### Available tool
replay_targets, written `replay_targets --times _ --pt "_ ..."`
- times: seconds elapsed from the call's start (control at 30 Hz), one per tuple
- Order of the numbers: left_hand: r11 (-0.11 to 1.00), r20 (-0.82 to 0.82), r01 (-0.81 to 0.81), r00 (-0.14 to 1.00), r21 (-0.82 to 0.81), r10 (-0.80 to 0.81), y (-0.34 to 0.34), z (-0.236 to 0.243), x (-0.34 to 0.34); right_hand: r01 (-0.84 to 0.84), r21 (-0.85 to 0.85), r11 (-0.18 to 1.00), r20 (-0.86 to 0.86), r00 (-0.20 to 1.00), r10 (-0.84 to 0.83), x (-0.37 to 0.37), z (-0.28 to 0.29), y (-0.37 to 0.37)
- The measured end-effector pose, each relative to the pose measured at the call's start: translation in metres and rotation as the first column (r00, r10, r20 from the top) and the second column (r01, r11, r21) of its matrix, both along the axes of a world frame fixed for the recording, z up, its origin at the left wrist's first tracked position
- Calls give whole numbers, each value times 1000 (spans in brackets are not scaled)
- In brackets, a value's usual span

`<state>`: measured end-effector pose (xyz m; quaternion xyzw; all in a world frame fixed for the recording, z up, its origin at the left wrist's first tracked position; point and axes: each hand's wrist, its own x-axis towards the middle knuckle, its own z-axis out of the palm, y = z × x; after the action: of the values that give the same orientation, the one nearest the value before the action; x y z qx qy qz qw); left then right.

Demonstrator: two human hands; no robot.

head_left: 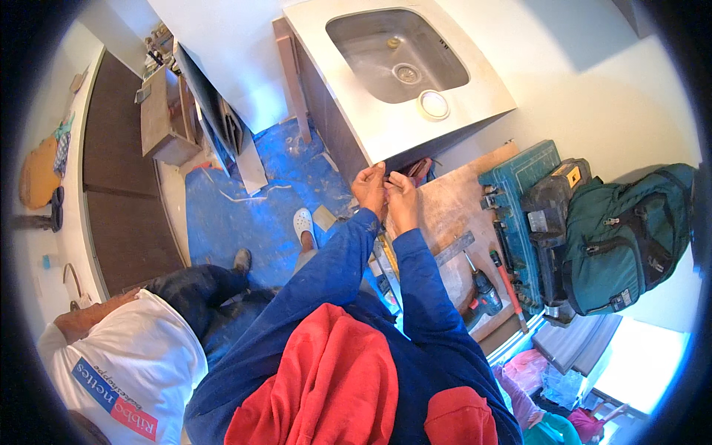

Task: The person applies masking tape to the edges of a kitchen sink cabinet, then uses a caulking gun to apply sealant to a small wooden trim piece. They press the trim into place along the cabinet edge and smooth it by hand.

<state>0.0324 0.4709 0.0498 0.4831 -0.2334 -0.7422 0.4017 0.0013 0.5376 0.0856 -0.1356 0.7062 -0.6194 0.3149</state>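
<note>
Touching hands, left hand, right hand, under sink unit corner

Blue floor sheet, teal backpack, steel-grey sink, teal tool case.

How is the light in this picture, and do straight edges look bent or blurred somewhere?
Head view: bright daylight, with glare burning out the lower right corner beside the green backpack; the sink unit edges bow from fisheye distortion; a dark rim rings the frame; both hands, left hand and right hand, look sharp.
</note>
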Motion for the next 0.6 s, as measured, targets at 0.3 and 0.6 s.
replay_targets --times 0.3,0.6 --pt "999 30 -18 999 -46 20 -2 -5 -4 -4 -3 1000 -21 1000 4 -9 -17 0" --pt "988 139 120 985 -97 -106 -10 14 10 58 26 998 214 975 -62 -41 -66 -40"
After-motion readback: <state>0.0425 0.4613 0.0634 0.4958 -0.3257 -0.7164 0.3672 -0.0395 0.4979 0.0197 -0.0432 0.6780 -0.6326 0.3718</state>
